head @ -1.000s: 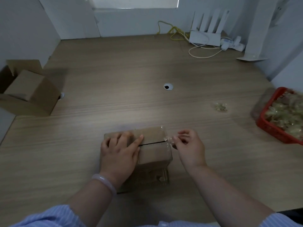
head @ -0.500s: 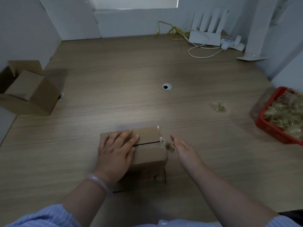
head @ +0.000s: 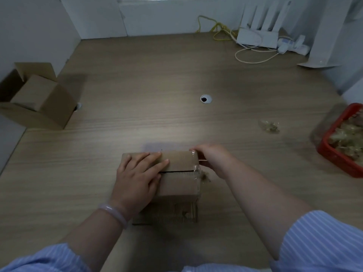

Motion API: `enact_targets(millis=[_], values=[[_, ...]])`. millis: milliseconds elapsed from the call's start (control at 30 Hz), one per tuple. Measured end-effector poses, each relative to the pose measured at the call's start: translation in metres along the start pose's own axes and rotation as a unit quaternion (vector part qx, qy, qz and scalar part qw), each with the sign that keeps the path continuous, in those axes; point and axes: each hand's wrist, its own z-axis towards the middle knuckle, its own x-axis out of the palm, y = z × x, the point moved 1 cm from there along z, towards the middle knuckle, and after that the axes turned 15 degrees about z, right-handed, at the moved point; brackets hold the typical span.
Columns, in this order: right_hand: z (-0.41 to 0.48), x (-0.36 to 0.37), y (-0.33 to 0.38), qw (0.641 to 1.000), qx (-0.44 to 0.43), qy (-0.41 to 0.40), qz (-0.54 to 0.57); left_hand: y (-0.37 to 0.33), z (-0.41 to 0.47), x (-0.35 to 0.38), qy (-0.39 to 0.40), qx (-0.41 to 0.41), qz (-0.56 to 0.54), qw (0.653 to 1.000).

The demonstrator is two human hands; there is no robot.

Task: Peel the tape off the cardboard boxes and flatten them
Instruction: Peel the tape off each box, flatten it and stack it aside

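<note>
One wide table [head: 176, 75] of pale, streaky wood fills the frame. There are two boxes on it: a big open cardboard box [head: 49, 107] at the left edge and a small cardboard box [head: 180, 181], closed, in the lower middle. One red plastic basket [head: 337, 160] at the right edge holds tape scraps [head: 347, 136]. One white router [head: 257, 37] with flat fins stands at the upper right. The left hand [head: 137, 173] lies flat on the small cardboard box, fingers straight. The right hand [head: 212, 158] curls at that box's right end by the shiny clear tape [head: 195, 169]. I cannot tell if it pinches the tape. One small tape wad [head: 270, 126] lies near the basket.
</note>
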Motion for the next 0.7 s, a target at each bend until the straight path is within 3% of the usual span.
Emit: enact_targets(millis=[400,567,700], values=[[0.007,-0.013,0.001,0.997,0.019,0.055,0.054,-0.005,-0.001,-0.004,0.013,-0.006,0.019,1.0],[-0.005,-0.023,-0.007,0.977,-0.178,-0.009,-0.117,-0.009,0.002,-0.005,0.015,-0.019,0.033,0.999],[-0.027,-0.034,-0.017,0.964,-0.251,-0.026,-0.088,-0.011,0.005,-0.005,0.012,-0.024,0.036,0.999]])
